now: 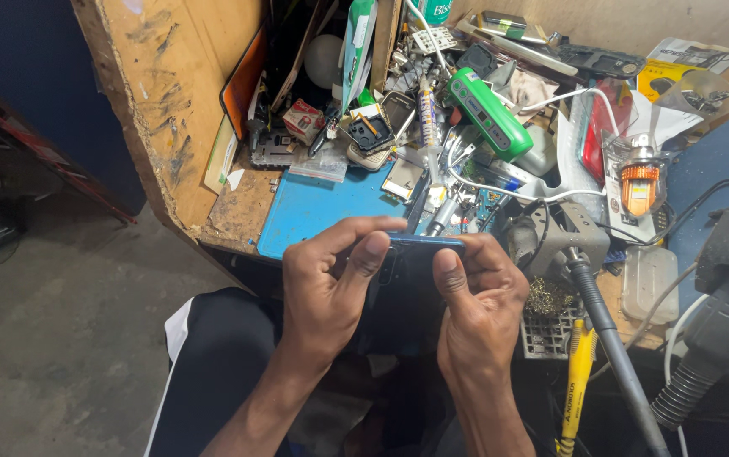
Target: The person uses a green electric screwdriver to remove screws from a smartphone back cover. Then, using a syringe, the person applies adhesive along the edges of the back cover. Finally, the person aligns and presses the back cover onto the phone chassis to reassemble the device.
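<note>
Fingers of both our hands close around a dark phone [405,279] with a blue edge, held flat just above our lap and in front of the counter [237,207]. Our left hand [330,283] grips the phone's left end, its thumb bent across the dark face and its fingers [356,227] curled over the far blue rim. Our right hand [483,292] clamps the right end, thumb pressed on the face, fingers wrapped round the far edge. Just beyond the left fingers lies a blue mat [318,207] on the counter. Past the fingertips of both hands, a silver pen-like tool [440,211] and a small circuit board [487,207] sit close to the phone's far rim. Farther out from the right fingers a green device [489,114] leans among white cables. To the right of the right hand stands a grey metal holder [563,233] with a dark-handled iron [614,347] running down from it, and a yellow-handled tool [577,381] hangs beside that. Well beyond the right fingers an orange bulb-like part [639,182] sits in a clear bag.
</note>
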